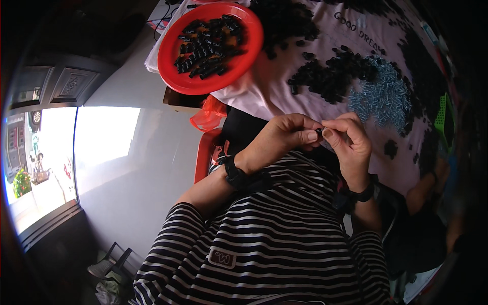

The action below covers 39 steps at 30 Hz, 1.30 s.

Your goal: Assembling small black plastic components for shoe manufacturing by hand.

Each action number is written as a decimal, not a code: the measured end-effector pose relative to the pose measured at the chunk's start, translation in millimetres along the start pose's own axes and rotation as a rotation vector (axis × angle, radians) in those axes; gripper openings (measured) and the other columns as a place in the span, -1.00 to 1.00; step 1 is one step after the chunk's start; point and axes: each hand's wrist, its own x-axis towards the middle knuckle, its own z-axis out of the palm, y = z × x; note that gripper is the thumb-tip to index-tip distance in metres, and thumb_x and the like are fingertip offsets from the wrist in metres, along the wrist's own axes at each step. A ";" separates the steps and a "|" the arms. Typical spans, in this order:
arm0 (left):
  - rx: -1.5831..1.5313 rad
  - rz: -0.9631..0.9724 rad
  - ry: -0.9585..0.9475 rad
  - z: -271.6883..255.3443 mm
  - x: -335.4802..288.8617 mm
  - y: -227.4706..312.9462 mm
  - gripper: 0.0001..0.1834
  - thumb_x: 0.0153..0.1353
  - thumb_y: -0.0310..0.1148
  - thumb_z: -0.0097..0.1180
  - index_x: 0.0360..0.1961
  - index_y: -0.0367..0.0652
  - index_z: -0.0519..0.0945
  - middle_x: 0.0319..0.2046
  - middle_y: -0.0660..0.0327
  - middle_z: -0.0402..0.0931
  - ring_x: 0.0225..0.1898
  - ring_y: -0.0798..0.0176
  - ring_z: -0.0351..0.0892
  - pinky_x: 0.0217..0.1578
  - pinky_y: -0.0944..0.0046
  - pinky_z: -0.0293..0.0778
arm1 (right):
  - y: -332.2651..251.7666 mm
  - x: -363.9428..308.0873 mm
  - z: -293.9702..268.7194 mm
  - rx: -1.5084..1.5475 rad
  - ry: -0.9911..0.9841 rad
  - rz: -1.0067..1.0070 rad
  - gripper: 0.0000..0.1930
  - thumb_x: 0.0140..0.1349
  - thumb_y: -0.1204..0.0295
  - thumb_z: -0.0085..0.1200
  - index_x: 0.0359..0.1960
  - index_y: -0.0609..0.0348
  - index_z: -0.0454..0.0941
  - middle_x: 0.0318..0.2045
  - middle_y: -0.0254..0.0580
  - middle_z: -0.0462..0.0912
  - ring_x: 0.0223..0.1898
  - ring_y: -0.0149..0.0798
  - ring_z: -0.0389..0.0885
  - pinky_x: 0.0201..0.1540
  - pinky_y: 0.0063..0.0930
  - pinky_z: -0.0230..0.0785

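Observation:
In front of my lap my two hands meet. My left hand (279, 137) is closed, with thumb and forefinger gripping a small black plastic piece (319, 131). Pressed against that piece from the other side, my right hand (352, 142) makes a pinch; whatever sits between its fingertips is too small to make out. Just beyond the right hand lies a heap of small bluish metal screws (378, 99). Next to it spreads a pile of loose black plastic pieces (330, 76). A red round plate (170, 76) at the far left carries several longer black cylindrical parts.
A pale pink cloth (284, 101) with printed lettering covers the work surface. More black pieces (284, 25) lie at the back. Below the plate hangs a red plastic bag (209, 114). A green perforated basket (444, 122) stands at the right, near another person's arm (427, 190).

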 end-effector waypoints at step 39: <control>-0.022 0.021 0.039 -1.3 0.7 -15.2 -0.68 0.42 -0.35 0.24 0.05 -0.38 0.62 -0.14 0.16 0.71 -0.11 0.33 0.72 -0.01 0.34 0.64 | 1.8 -13.0 19.3 0.507 0.119 0.332 -0.86 0.45 0.51 0.16 -0.10 0.34 0.69 -0.26 -0.35 0.60 -0.17 -0.52 0.59 -0.04 -0.61 0.48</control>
